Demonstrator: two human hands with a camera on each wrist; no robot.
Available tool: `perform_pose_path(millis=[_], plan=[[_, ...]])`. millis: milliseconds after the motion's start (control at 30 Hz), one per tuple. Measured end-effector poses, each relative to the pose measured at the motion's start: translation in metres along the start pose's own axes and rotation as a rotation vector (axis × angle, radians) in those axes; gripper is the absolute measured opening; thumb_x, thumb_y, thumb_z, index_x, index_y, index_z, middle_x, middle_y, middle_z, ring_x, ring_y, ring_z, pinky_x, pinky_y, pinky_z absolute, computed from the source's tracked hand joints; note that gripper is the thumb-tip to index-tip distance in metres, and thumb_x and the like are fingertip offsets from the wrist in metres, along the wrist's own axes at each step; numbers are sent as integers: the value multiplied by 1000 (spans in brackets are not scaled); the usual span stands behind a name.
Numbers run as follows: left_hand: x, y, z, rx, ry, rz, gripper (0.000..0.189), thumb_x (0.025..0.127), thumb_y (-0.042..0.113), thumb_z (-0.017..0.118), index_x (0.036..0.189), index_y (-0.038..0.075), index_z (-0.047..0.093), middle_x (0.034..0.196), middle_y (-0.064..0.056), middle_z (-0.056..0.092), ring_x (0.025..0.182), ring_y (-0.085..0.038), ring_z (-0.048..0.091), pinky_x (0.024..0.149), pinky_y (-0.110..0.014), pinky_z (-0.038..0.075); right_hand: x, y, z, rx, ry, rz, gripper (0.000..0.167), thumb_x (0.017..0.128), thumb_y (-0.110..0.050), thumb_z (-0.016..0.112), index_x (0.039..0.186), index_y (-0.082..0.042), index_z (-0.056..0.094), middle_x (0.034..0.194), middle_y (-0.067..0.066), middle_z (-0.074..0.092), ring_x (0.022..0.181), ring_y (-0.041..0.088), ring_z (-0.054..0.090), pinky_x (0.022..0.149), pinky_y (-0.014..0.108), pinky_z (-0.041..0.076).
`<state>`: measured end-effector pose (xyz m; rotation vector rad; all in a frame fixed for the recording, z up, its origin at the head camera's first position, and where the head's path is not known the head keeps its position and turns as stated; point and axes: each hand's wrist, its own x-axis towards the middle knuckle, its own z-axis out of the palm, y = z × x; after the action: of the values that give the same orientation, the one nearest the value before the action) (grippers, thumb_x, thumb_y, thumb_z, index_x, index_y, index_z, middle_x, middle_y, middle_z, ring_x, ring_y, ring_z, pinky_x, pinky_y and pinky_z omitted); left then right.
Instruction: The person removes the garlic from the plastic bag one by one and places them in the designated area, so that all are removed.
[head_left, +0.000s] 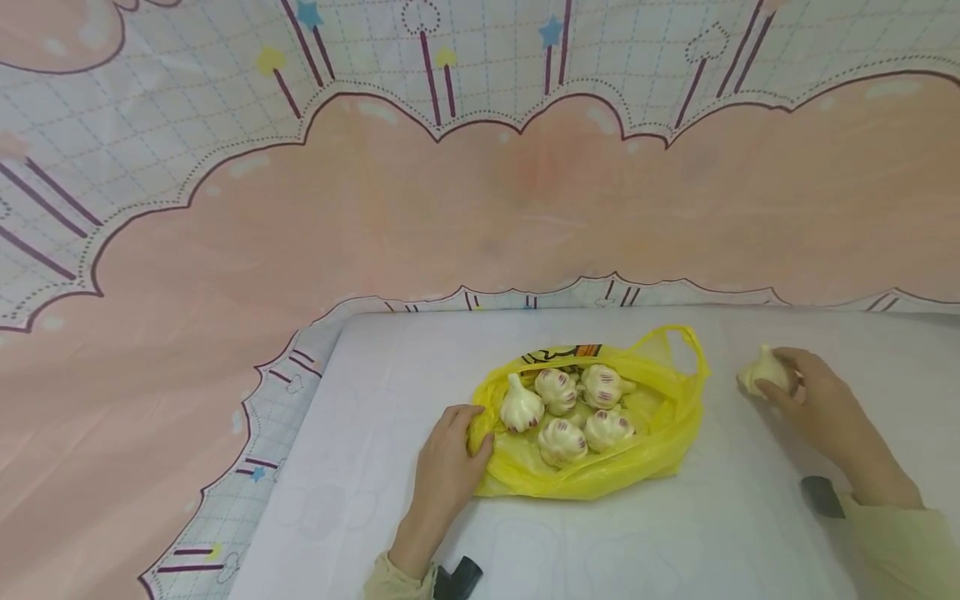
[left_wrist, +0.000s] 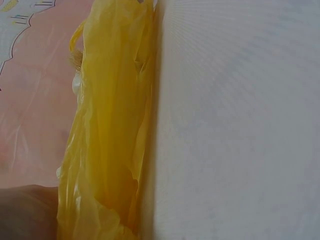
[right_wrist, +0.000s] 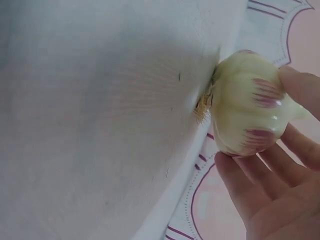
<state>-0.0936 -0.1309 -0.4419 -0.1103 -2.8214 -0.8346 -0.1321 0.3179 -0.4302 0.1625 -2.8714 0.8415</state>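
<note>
A yellow plastic bag (head_left: 622, 479) lies on the white table with its mouth spread, and several garlic bulbs (head_left: 562, 442) show inside. My left hand (head_left: 448, 462) grips the bag's left rim between thumb and fingers. In the left wrist view the bag's side (left_wrist: 110, 110) fills the area beside the thumb, and most of that hand is hidden. Right of the bag, my right hand (head_left: 821, 408) holds a single garlic bulb (head_left: 763, 372). The right wrist view shows this bulb (right_wrist: 250, 107) between thumb and fingertips, its roots at or very near the tabletop.
The white table (head_left: 360, 400) carries the bag. A patterned pink and white cloth (head_left: 525, 208) hangs behind the table and along its left side. One bag handle loop (head_left: 693, 342) stands up at the bag's right end.
</note>
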Motion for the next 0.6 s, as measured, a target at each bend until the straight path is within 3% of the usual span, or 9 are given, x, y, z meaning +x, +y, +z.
perform_pose_path(millis=[67,167,367,600], plan=[[0,-1,0,3,1,2,36,89,22,73,121,8,67,121,-9,64,115,-28,63,95,-45,53,0,1,0,30,-17,22,54,100,-22,60,133,16,38,119,40,49,97,52,51,71,52,50],[1,-1,1,5,2,3,35,89,22,73,121,8,67,121,-9,64,115,-28,63,95,-45,53,0,3,0,67,-42,57,57,101,-25,57,133,16,34,125,45,45,110,63,46,82,70,44],[1,0,1,6,0,-2,35,89,22,73,120,8,68,121,-9,64,114,-28,63,94,-46,53,0,5,0,78,-22,25,54,101,-20,58,130,18,34,124,48,44,109,68,44,85,74,40],[1,0,1,3,1,-3,35,88,22,73,120,8,68,121,-8,64,114,-28,63,94,-45,53,0,8,-1,82,-24,3,57,100,-19,60,131,20,35,127,46,42,110,64,44,84,74,40]])
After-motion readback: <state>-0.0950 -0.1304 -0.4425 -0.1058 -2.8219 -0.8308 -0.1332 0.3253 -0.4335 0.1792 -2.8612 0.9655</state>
